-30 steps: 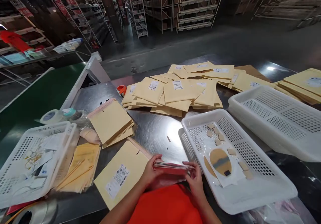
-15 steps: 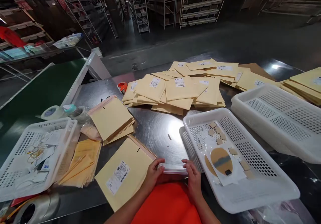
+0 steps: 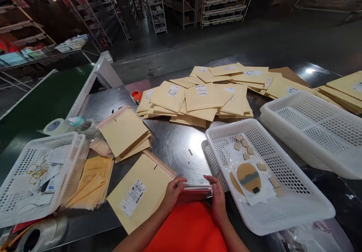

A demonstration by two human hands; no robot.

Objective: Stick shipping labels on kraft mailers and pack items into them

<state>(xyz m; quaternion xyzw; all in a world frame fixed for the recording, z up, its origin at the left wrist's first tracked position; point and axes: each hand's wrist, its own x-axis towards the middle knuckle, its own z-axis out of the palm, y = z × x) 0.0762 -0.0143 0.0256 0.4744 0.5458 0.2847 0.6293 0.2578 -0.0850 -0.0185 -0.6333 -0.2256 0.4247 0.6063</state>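
Observation:
Near the front edge of the metal table, a thin stack of white-edged sheets spans the gap between my hands. At its left end, my left hand grips with thumb and fingers bent. My right hand presses against the right end, its fingers partly stretched. A reddish face shows below the white edges; what the sheets are I cannot make out. Just left of my left hand lies a yellow padded envelope with a printed label. Right of my right hand is a white perforated basket holding round cards and small brown squares.
Labelled envelopes are heaped at the back. Unlabelled envelopes lie stacked to the left, near tape rolls and another basket of small items. More white baskets stand at right. A green conveyor runs beyond.
The view has shifted slightly. My right hand's fingers have straightened a little along the stack's end, and the stack's edges show more. Both hands stay at the same place on the table.

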